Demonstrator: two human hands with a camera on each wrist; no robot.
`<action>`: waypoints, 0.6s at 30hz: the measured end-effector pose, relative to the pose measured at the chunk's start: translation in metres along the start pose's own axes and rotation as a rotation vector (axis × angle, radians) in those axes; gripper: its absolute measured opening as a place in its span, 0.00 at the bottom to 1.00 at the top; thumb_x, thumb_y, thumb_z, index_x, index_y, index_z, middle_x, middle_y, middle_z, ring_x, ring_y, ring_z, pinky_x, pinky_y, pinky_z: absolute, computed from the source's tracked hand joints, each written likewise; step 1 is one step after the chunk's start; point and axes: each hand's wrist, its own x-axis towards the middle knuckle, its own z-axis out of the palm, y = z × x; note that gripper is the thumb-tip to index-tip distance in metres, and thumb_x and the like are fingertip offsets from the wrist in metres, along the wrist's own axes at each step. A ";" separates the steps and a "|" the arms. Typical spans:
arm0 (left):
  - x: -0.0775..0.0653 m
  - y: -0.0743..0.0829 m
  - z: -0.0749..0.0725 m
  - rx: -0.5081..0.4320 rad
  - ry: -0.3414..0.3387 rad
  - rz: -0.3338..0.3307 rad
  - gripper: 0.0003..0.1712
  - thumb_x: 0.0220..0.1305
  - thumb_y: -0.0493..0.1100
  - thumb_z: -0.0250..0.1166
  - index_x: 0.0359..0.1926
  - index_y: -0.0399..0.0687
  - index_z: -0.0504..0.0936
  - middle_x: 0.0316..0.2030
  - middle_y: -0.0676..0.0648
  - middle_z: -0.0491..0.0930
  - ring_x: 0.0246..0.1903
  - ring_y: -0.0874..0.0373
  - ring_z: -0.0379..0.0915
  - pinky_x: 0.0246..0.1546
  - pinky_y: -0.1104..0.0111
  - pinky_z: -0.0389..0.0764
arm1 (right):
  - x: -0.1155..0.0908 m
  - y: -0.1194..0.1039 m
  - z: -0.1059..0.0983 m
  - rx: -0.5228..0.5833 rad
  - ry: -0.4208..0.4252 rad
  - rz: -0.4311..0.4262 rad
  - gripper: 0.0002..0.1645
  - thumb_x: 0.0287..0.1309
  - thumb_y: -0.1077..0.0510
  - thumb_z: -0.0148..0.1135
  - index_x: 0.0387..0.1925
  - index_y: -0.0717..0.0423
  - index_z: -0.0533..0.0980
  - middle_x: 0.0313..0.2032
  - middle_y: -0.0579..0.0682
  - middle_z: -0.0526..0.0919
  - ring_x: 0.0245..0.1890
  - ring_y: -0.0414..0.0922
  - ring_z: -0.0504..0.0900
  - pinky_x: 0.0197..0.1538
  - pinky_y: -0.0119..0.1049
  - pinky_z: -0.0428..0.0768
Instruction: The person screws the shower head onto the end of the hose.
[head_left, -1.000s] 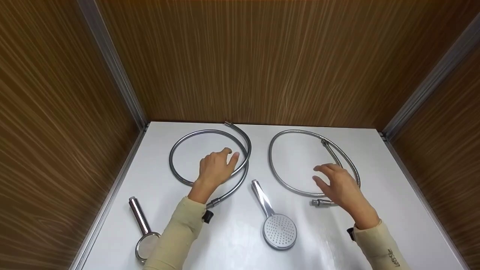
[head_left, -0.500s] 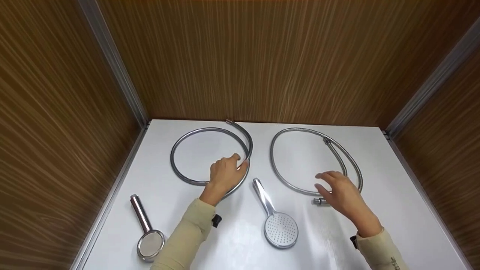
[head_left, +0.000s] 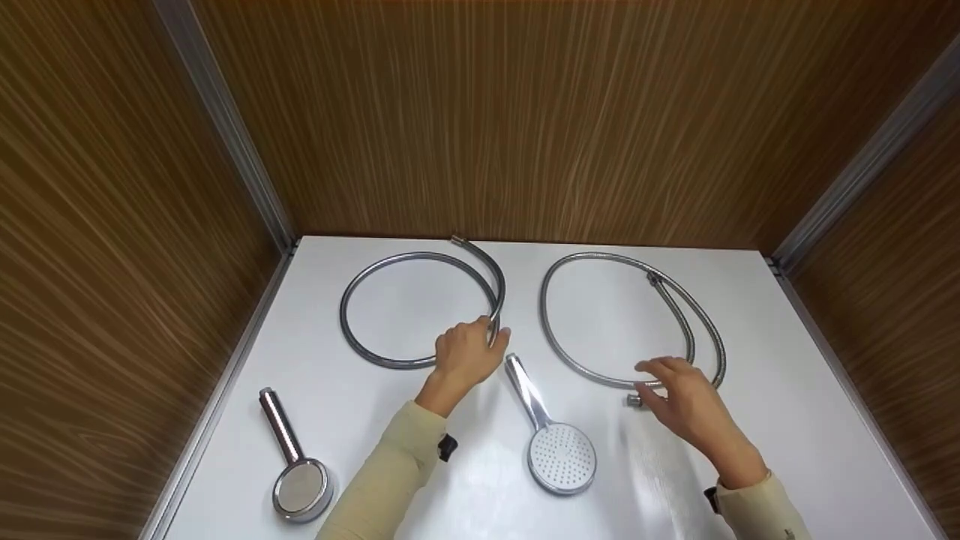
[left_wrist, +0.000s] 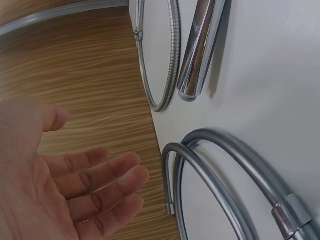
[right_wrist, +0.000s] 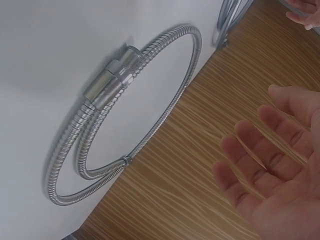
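Note:
My left hand [head_left: 465, 356] hovers over the right side of a coiled smooth grey shower hose [head_left: 343, 309], its fingers relaxed and holding nothing. In the left wrist view that hand [left_wrist: 85, 185] shows an open palm, apart from the hose with its metal end fitting [left_wrist: 292, 215]. Over the near right part of a ribbed metal shower hose [head_left: 543, 300] is my right hand [head_left: 682, 394], fingers loosely bent around empty space. The right wrist view shows its palm [right_wrist: 280, 165] bare, beside the hose's metal connector [right_wrist: 102, 90]. Part of each coil is hidden under the hands.
A chrome shower head [head_left: 562, 457] lies between the hands, handle pointing away. Another, darker-handled shower head [head_left: 301, 491] lies at the front left. All rest on a white table [head_left: 480, 487], enclosed by wood-grain panels [head_left: 510, 127] at the back and sides.
My left hand has moved right and toward me across the smooth hose, uncovering more of the left shower head. My right hand has dropped slightly toward me. The hoses stay where they were.

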 end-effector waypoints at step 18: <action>-0.004 0.007 0.032 0.030 -0.045 -0.055 0.25 0.75 0.57 0.59 0.34 0.40 0.86 0.34 0.37 0.89 0.37 0.39 0.87 0.37 0.51 0.82 | -0.025 0.006 0.005 0.001 -0.038 0.068 0.18 0.50 0.69 0.80 0.44 0.62 0.86 0.41 0.56 0.88 0.44 0.54 0.88 0.44 0.50 0.87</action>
